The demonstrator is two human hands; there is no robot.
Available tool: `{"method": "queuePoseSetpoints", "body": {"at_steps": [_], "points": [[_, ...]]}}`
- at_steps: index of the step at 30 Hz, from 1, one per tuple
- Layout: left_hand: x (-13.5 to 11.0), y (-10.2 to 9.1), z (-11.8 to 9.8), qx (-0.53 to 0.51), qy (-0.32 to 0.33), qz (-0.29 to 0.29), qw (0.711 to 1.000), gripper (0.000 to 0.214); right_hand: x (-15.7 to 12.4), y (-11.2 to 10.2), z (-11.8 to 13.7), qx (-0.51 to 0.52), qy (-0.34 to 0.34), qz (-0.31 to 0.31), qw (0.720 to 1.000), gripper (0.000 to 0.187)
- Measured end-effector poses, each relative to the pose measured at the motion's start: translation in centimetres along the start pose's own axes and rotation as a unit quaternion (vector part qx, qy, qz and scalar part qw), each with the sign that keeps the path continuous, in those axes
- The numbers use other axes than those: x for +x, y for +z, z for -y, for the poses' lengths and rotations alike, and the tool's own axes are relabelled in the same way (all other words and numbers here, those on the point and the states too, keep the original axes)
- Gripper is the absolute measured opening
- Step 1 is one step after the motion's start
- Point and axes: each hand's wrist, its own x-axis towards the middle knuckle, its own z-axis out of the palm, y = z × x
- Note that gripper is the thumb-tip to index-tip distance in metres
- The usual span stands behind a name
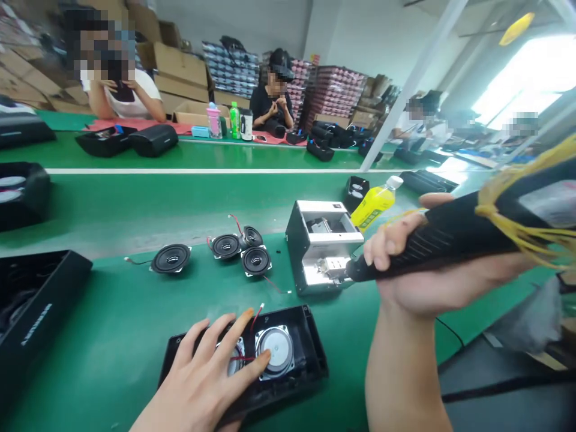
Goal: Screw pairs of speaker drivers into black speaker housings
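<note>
My left hand [209, 363] lies with spread fingers across a black speaker housing [303, 336], its thumb touching the back of a silver-backed speaker [275, 351]. A second speaker in the housing is partly hidden under my fingers, with a thin red wire beside it. My right hand [405, 258] is wrapped round a black electric screwdriver [432, 240], which has yellow cord tied about it. The screwdriver's tip points left at the front of a silver and white screw feeder [315, 246]; whether it touches a screw is too small to tell.
Several loose black speakers [171, 259] with wires lie beyond the housing. Left stands another black housing [49, 306]. A yellow drink bottle [373, 204] leans behind the feeder. Across the green bench [180, 198], co-workers sit among more housings and stacked boxes.
</note>
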Motion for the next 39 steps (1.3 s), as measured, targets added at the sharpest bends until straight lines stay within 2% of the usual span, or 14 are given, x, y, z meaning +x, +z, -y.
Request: {"method": "queuePoseSetpoints", "body": {"at_steps": [3,6,12,17,21,24,26,31,35,39], "points": [[-0.1,0.3,-0.1,-0.012,-0.016,-0.014,1.0,0.085,0.6,-1.2,-1.4,-0.044,-0.021,-0.038,0.998,0.067],[-0.3,0.6,0.0,-0.025,-0.018,-0.03,0.999,0.094,0.4,-1.5,-2.8,-0.058,-0.02,-0.035,0.997,0.067],[-0.5,0.7,0.3,0.019,0.0,-0.021,1.0,0.079,0.1,-1.9,-3.4,-0.06,0.007,-0.028,0.998,0.063],[-0.3,0.4,0.1,0.044,0.017,-0.014,0.999,0.091,-0.1,-2.0,-3.0,-0.049,0.012,-0.011,0.999,0.068],[-0.6,-0.5,0.6,-0.029,0.014,-0.045,0.998,0.072,-0.5,-2.1,-2.5,-0.035,0.03,0.007,0.999,0.071],[-1.3,-1.5,1.8,-0.069,-0.031,-0.076,0.994,0.057,-0.7,-1.8,-1.6,0.002,0.04,0.033,0.999,0.069],[-1.7,-2.4,2.6,-0.049,-0.054,-0.073,0.995,0.052,-0.8,-1.2,-0.8,0.036,0.054,0.052,0.997,0.066],[-1.7,-4.0,3.1,-0.041,-0.082,-0.001,0.996,0.05,-0.9,1.7,1.8,0.116,0.125,0.111,0.979,0.052],[-1.3,-4.0,2.9,-0.073,-0.112,0.036,0.99,0.051,-1.2,5.4,3.0,0.165,0.184,0.136,0.959,0.039],[-0.8,-3.3,3.3,-0.064,-0.12,0.062,0.989,0.055,-2.3,9.0,2.1,0.191,0.243,0.168,0.936,0.047]]}}
